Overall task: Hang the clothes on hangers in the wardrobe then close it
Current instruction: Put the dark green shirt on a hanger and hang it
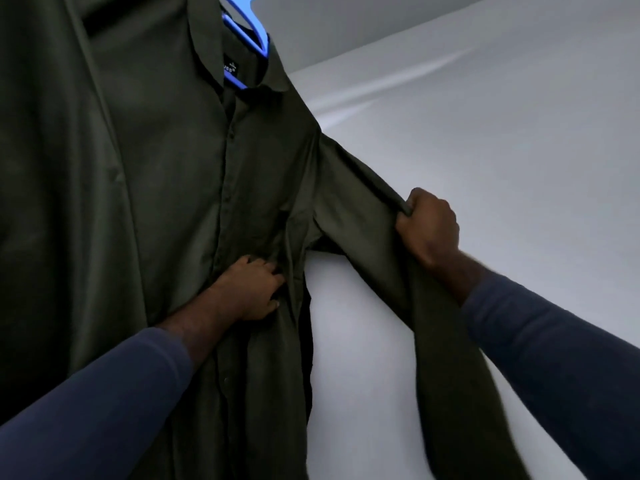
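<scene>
Here, seen from the person's own head looking up, a dark olive button-up shirt [263,174] hangs on a blue plastic hanger [247,32], whose shoulder shows through the open collar above a small black neck label [229,69]. The shirt fills the middle of the view, in front of a pale grey-white panel [485,116] that may be the inside of the wardrobe; no rail or door is visible. Another dark garment [69,168] hangs just beside it on the left. The left hand [252,289] has its fingers curled into a bunch of fabric on the shirt's front, just right of the button line. The right hand [427,226] is closed in a fist round the upper edge of one shirt sleeve [360,202], drawing it out sideways. That sleeve's length runs from the shoulder at upper centre down and to the right into the fist, then drops loosely below it. The sleeve therefore lies wholly on the right hand's side, while the left hand steadies the body. Judging from this, the person is straightening the shirt, and letting the sleeve fall flat would come next.
</scene>
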Motion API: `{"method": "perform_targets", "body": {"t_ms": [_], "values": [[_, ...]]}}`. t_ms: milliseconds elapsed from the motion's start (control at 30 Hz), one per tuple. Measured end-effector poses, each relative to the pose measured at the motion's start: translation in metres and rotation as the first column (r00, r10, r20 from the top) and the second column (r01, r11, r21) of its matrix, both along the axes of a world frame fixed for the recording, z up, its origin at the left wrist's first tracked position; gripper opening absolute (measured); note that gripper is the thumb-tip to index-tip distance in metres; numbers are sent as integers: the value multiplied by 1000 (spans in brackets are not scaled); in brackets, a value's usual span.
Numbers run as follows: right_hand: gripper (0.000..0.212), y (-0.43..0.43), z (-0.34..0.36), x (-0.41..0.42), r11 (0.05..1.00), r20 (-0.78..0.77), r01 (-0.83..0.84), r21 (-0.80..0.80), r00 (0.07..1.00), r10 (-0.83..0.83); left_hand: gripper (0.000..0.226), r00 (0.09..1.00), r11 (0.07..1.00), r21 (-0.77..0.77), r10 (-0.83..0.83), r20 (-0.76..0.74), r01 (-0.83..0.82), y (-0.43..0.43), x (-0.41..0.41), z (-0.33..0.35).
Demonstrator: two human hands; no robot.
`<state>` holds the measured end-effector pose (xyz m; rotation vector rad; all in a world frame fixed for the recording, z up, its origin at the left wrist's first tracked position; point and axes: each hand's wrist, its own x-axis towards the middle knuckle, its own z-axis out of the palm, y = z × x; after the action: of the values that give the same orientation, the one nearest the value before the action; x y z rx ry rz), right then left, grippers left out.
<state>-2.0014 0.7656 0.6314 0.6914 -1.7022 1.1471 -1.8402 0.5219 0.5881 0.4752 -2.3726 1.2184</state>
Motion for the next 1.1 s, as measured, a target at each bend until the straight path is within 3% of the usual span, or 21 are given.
{"method": "perform_targets", "body": {"t_ms": [100, 200, 333, 433, 567, 700, 800, 867, 933, 1033, 1100], "values": [[12, 0, 7, 9, 995, 12, -46, 94, 999, 45, 32, 935, 942, -105, -332, -126, 320, 14, -4, 7], [11, -4, 17, 5, 985, 113, -92, 148, 991, 76, 41, 807, 834, -259, -543, -231, 487, 21, -12, 26], [14, 2, 26, -2, 986, 154, -101, 133, 985, 80, 68, 907, 921, -157, -382, -177, 357, 33, -26, 41], [17, 10, 22, -1, 981, 40, 47, 187, 998, -56, 66, 981, 980, -105, -176, -80, 168, 31, -33, 37], [10, 26, 14, 4, 941, -99, 272, 203, 961, -257, 67, 999, 1000, 11, -8, -48, 9, 18, -39, 31], [33, 20, -15, 35, 969, -22, 117, 216, 993, -115, 69, 998, 998, 39, -57, -39, 58, 20, -47, 25], [40, 2, -61, 61, 961, 42, -70, 268, 997, 61, 56, 956, 961, 71, -257, -138, 269, 26, -47, 10], [41, -7, -98, 77, 946, 69, -154, 285, 988, 140, 44, 814, 808, 199, -478, -330, 555, 35, -42, -11], [43, -14, -140, 92, 930, 79, -206, 304, 978, 191, 35, 603, 559, 274, -569, -559, 782, 44, -32, -46], [55, -21, -192, 116, 894, 97, -234, 382, 972, 213, 28, 378, 237, 298, -475, -795, 925, 61, -13, -105], [64, -28, -220, 133, 868, 101, -239, 436, 971, 217, 31, 367, -72, 399, -270, -890, 914, 72, 6, -146]]}}
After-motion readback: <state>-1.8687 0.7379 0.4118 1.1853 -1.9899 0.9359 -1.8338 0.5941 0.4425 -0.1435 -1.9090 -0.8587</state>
